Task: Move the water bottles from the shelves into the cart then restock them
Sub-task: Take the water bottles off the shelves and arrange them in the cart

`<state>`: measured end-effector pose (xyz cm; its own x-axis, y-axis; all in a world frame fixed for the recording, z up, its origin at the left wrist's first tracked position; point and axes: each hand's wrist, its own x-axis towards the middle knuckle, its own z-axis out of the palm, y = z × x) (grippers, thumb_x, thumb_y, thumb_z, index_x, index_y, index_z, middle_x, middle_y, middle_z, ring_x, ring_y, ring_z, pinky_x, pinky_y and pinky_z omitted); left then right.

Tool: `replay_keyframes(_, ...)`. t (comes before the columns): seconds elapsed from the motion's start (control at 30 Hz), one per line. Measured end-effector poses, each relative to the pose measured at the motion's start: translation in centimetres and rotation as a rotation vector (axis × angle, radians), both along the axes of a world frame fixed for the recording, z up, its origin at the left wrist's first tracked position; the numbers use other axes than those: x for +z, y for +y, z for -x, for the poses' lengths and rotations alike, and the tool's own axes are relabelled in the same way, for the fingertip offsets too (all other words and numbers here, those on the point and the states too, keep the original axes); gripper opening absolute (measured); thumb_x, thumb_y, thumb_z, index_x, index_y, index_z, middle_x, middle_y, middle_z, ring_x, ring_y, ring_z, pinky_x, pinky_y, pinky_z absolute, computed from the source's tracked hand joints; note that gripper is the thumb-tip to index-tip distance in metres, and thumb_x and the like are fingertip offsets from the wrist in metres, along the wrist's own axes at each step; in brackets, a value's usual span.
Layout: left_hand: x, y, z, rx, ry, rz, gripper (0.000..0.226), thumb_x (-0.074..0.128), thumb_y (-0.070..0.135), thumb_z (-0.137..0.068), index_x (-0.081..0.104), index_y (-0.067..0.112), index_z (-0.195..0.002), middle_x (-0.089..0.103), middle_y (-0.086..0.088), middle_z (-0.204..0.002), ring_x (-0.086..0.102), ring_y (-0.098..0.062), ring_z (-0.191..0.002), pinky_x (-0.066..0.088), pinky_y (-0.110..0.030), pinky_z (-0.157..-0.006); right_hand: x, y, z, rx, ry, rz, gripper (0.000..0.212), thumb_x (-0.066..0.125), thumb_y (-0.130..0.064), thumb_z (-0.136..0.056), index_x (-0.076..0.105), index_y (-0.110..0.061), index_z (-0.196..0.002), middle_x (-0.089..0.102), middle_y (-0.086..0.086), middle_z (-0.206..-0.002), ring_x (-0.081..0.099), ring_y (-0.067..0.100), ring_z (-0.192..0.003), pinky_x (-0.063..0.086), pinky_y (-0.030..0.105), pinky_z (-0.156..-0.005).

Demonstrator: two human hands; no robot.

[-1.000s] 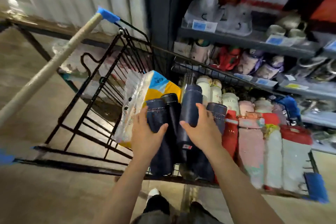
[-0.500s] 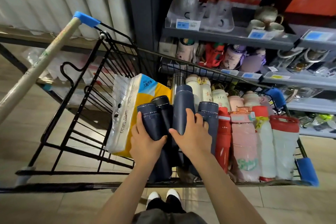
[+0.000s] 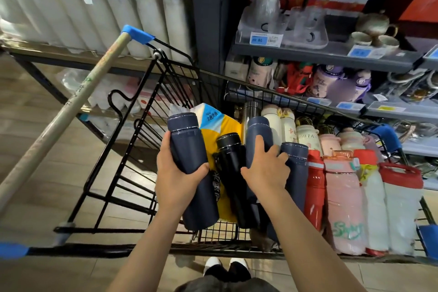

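Navy bottle (image 3: 189,156) raised (upright), black bottle (image 3: 233,173) leaning in cart (image 3: 132,149)
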<state>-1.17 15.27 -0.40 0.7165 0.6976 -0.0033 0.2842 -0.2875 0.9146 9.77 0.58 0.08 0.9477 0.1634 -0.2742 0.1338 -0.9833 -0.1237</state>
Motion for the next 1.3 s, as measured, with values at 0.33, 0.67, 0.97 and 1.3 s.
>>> replay_keyframes(0.33, -0.7, 0.4, 0.3, -0.064, -0.008, 0.093, 0.110, 0.088, 0.025, -0.062, 0.017, 0.051, -0.142, 0.040, 0.008, -0.143, 0.049, -0.013, -0.122, 0.048, -0.047, -0.096, -0.3, -1.5, 3.2, -0.114, 0.020, -0.151, 0.092, 0.067, -0.046, -0.080, 0.006, -0.028, -0.147, 0.024, 0.013, -0.148, 0.031, 0.037, -0.129, 0.041, 0.046, -0.096)
replay_keyframes(0.67, -1.4, -0.7, 0.0, -0.131, -0.037, 0.179, 0.106, 0.087, 0.017, -0.064, 0.021, 0.050, -0.140, 0.039, 0.012, -0.143, 0.049, -0.010, -0.122, 0.047, -0.029, -0.093, -1.0, -0.3, 4.1, -0.089, -0.015, -0.010, 0.102, 0.066, -0.047, -0.082, -0.009, -0.029, -0.149, 0.011, 0.020, -0.150, 0.030, 0.040, -0.129, 0.041, 0.046, -0.097)
replay_keyframes(0.97, -0.5, -1.9, -0.3, -0.142, -0.046, 0.215, 0.106, 0.085, 0.010, -0.066, 0.021, 0.041, -0.144, 0.042, 0.014, -0.135, 0.052, -0.012, -0.118, 0.047, -0.037, -0.097, 0.3, -1.9, 4.4, -0.088, -0.077, -0.270, 0.104, 0.070, -0.041, -0.076, -0.005, -0.035, -0.149, 0.015, 0.011, -0.152, 0.026, 0.036, -0.134, 0.036, 0.048, -0.103)
replay_keyframes(1.3, 2.7, -5.0, -1.6, -0.149, -0.185, 0.168, 0.102, 0.086, 0.006, -0.064, 0.027, 0.042, -0.139, 0.044, 0.025, -0.120, 0.051, 0.016, -0.103, 0.045, -0.019, -0.085, 3.1, -7.9, 2.4, -0.171, -0.092, -1.289, 0.102, 0.084, -0.011, -0.070, 0.020, -0.045, -0.142, 0.028, -0.030, -0.144, 0.032, -0.014, -0.128, 0.034, 0.010, -0.100)
